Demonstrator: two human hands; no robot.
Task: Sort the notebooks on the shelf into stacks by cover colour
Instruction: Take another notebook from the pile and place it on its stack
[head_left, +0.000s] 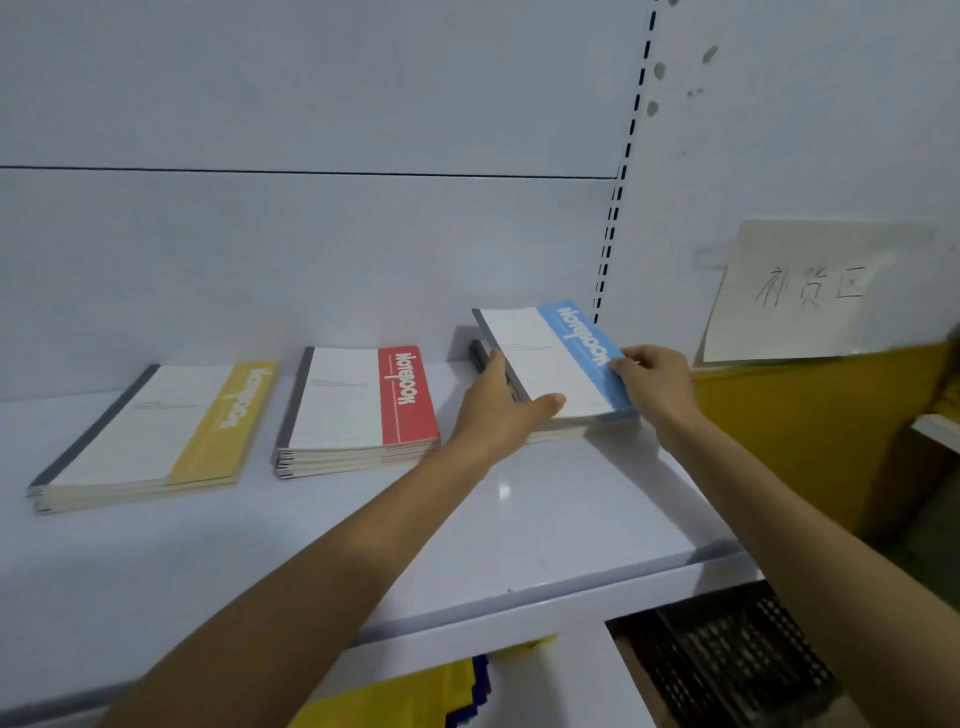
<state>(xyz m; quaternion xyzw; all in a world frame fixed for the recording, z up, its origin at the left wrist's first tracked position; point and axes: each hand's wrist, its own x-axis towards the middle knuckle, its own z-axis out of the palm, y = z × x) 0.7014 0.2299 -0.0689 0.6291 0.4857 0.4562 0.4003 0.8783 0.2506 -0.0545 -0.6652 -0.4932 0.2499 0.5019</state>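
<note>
White shelf (519, 519), L grip (498, 410), R grip (657, 384) holding blue notebook (556, 358)

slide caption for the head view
Left hand and right hand hold a blue notebook over a third stack, beside the red stack and yellow stack on the shelf.

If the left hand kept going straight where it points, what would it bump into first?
The left hand grips the blue-and-white paper notebook. Beyond that, it would probably reach the white metal back wall of the shelf, though depth is unclear.
</note>
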